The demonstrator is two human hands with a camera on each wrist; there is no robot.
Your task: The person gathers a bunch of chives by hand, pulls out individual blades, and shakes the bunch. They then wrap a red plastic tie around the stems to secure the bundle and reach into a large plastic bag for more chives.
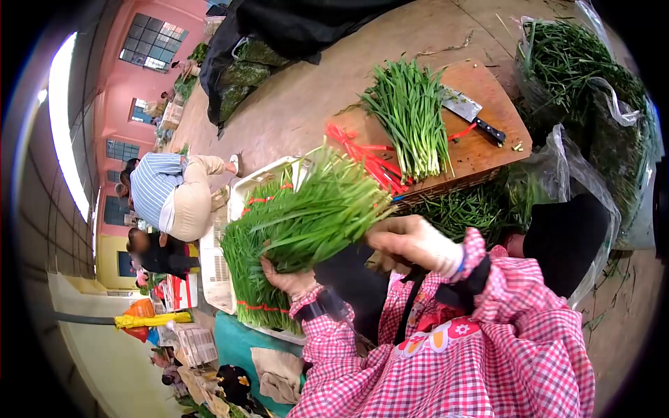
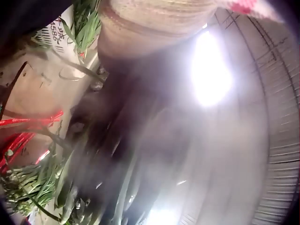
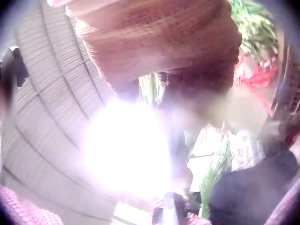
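Observation:
My left hand [image 1: 289, 280] grips a loose bunch of garlic chives [image 1: 317, 216] from below, around its leaves. The leaves fan out to the upper left and the pale stem ends point right. At those stem ends is my right hand [image 1: 414, 242], its fingers bent; I cannot tell whether they pinch a stem. Below the bunch, a white plastic crate [image 1: 221, 268] holds chive bundles [image 1: 254, 282] tied with red bands. Glare and blur cover much of both wrist views; pale stems [image 3: 151, 89] show past the right hand in the right wrist view.
A wooden board [image 1: 488, 90] ahead bears another pile of chives [image 1: 411, 118], a cleaver [image 1: 463, 106] and red ties [image 1: 376, 164]. Plastic bags of greens [image 1: 578, 66] stand at right. Several people, one in a striped shirt [image 1: 157, 184], are at left. Dark sheeting [image 1: 293, 28] lies beyond.

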